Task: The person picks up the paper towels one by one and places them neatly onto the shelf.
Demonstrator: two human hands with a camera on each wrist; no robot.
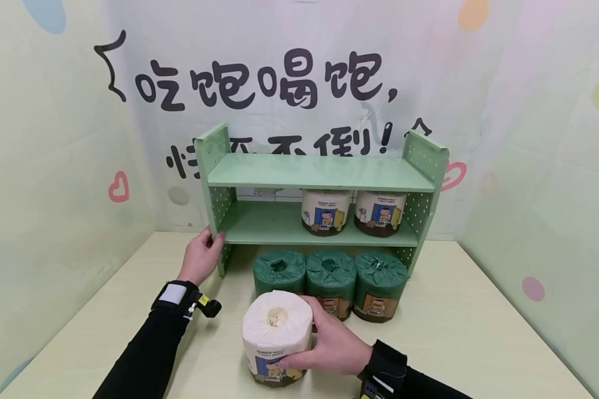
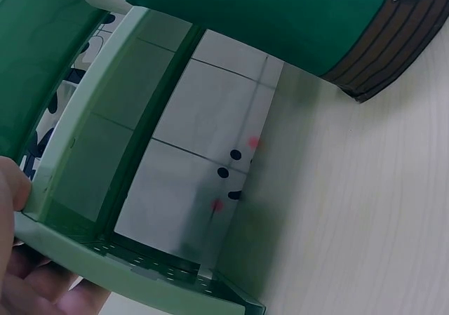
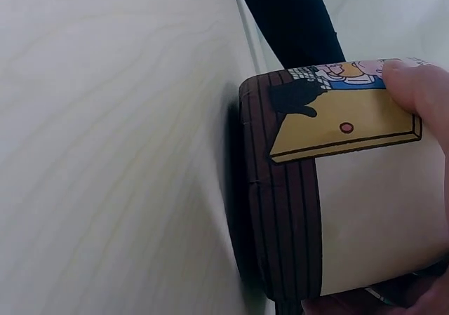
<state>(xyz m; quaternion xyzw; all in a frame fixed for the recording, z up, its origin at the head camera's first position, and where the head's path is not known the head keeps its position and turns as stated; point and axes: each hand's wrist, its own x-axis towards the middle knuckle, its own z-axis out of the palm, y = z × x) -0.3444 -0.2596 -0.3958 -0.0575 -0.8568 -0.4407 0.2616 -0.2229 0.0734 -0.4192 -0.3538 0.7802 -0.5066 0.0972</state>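
Note:
My right hand (image 1: 336, 346) grips a white-wrapped toilet paper roll (image 1: 274, 330) from its right side, in front of the shelf. In the right wrist view the thumb (image 3: 421, 90) presses the printed side of that roll (image 3: 379, 203), whose brown-striped bottom edge is close over the table. At the left end of the green shelf rack (image 1: 319, 172), my left hand (image 1: 202, 259) holds the side panel. The left wrist view shows its fingers (image 2: 42, 290) curled round the panel's edge (image 2: 133, 280).
Two white toilet paper rolls (image 1: 325, 213) stand at the right of the middle shelf. Under it, several green-wrapped rolls (image 1: 331, 277) stand in a row on the pale wooden table (image 1: 479, 332). A printed backdrop (image 1: 299, 27) rises behind, with side walls left and right.

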